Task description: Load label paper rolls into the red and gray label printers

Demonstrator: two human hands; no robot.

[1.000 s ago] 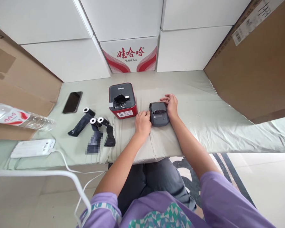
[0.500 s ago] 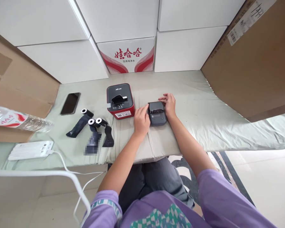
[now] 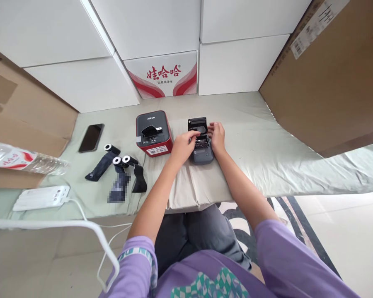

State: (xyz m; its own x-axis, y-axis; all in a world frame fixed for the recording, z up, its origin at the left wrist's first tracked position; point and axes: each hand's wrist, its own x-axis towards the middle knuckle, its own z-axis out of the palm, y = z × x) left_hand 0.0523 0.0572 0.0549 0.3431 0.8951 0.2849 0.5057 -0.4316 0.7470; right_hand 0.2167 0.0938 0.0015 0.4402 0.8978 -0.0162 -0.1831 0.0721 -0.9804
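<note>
Both hands are on the small grey printer (image 3: pixel 201 151), lid (image 3: pixel 197 123) flipped up: left hand (image 3: pixel 181 145) at its left edge, right hand (image 3: pixel 217 137) at the right. A red printer (image 3: pixel 153 135) sits just left.

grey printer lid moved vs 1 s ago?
Yes. The grey printer's lid has swung open toward the back, while the red printer beside it stays put.

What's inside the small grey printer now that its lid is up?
The small grey printer has its lid raised, showing a dark compartment. The left hand and right hand cover most of it, so any roll is hidden.
</note>
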